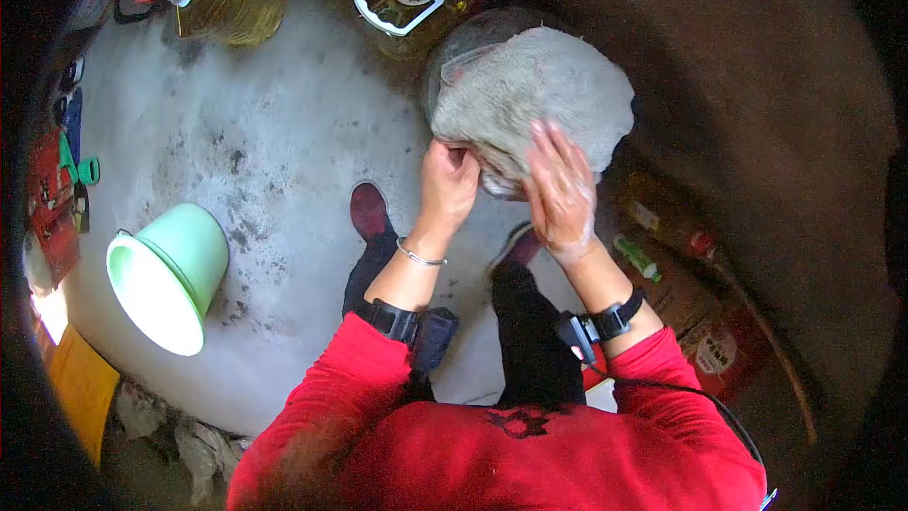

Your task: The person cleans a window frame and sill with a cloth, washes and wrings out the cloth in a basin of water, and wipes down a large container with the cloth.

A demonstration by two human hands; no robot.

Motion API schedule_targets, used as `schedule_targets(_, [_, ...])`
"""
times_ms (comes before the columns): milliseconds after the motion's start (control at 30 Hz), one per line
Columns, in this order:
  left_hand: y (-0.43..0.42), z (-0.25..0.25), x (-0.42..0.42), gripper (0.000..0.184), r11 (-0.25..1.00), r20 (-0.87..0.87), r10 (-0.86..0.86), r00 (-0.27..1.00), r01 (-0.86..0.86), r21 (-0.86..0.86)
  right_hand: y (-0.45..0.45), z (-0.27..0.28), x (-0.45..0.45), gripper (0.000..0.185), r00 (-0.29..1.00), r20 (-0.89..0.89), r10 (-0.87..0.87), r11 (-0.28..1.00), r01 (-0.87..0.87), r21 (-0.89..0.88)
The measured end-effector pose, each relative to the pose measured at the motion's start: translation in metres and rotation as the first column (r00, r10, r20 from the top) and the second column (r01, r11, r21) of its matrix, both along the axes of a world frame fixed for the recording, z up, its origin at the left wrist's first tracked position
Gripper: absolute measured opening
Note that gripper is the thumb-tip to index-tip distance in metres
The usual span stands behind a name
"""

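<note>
A grey cloth (539,85) lies over the top of a round, partly see-through container (454,45), whose rim shows at the upper left of the cloth. My left hand (448,182) is at the cloth's lower left edge, fingers curled closed on it. My right hand (562,187) rests on the cloth's lower edge, its fingers stretched out and slightly apart, with whitish wet streaks on its back and wrist. Whatever sits under the cloth is hidden.
A pale green bucket (194,248) lies tipped on the floor at left. Two oil jugs (248,2) (402,38) stand at the back. At right are a green-white tube (637,258), a red box (724,350) and a curved stick (771,336). My feet are below the container.
</note>
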State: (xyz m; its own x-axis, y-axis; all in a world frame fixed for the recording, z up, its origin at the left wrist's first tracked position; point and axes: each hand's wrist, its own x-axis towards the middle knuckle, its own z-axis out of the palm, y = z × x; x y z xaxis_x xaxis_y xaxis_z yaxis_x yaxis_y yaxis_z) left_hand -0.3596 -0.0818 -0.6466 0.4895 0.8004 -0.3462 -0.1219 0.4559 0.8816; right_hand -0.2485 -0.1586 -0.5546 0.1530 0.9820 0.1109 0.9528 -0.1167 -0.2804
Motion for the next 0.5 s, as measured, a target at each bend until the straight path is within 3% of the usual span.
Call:
schedule_targets(133, [0.003, 0.006, -0.003, 0.033, 0.996, -0.023, -0.074, 0.997, 0.073, -0.048, 0.060, 0.000, 0.013, 0.039, 0.998, 0.000, 0.061, 0.997, -0.061, 0.046])
schedule_targets(200, [-0.003, 0.006, -0.003, 0.032, 0.996, 0.027, -0.088, 0.996, 0.088, 0.006, 0.070, -0.004, 0.024, 0.037, 0.999, 0.001, 0.053, 0.994, -0.053, 0.092])
schedule_targets(300, [0.002, 0.012, -0.007, 0.032, 0.971, -0.251, -0.234, 0.939, 0.213, -0.109, 0.076, -0.006, 0.035, 0.034, 1.000, -0.012, -0.008, 0.991, 0.010, 0.133])
schedule_targets(333, [0.000, 0.000, -0.009, 0.029, 0.986, -0.149, -0.166, 0.975, 0.166, -0.015, 0.074, -0.006, 0.038, 0.034, 1.000, -0.019, -0.015, 0.988, 0.018, 0.152])
schedule_targets(400, [0.002, 0.000, -0.006, 0.026, 0.994, -0.085, -0.109, 0.990, 0.110, 0.006, 0.074, -0.004, 0.043, 0.034, 0.997, -0.035, -0.068, 0.982, 0.073, 0.175])
schedule_targets(500, [0.005, 0.005, -0.010, 0.028, 0.993, -0.073, -0.115, 0.991, 0.117, 0.029, 0.038, 0.002, 0.052, 0.038, 0.967, 0.116, -0.228, 0.963, 0.206, 0.172])
